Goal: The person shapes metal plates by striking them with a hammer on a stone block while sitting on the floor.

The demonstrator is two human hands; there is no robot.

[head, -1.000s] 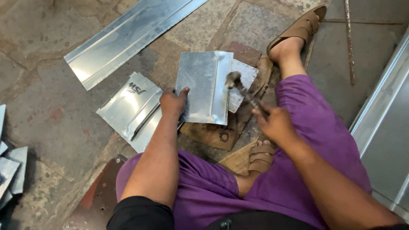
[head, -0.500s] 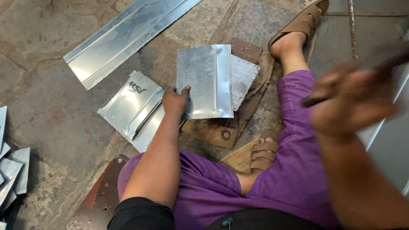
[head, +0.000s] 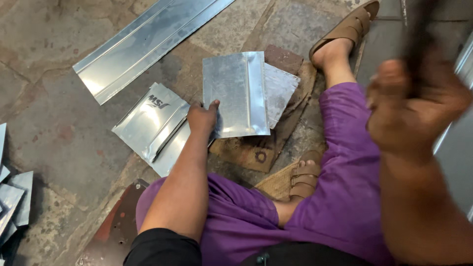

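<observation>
My left hand presses flat on the near left corner of the folded sheet, pinning it on the block and sacking between my legs. My right hand is raised near my face, closed round a dark handle, too blurred to name. The sheet already shows one lengthwise crease; I judge the hammering half done. Two bent sheets lie just left, a long strip beyond on the floor.
</observation>
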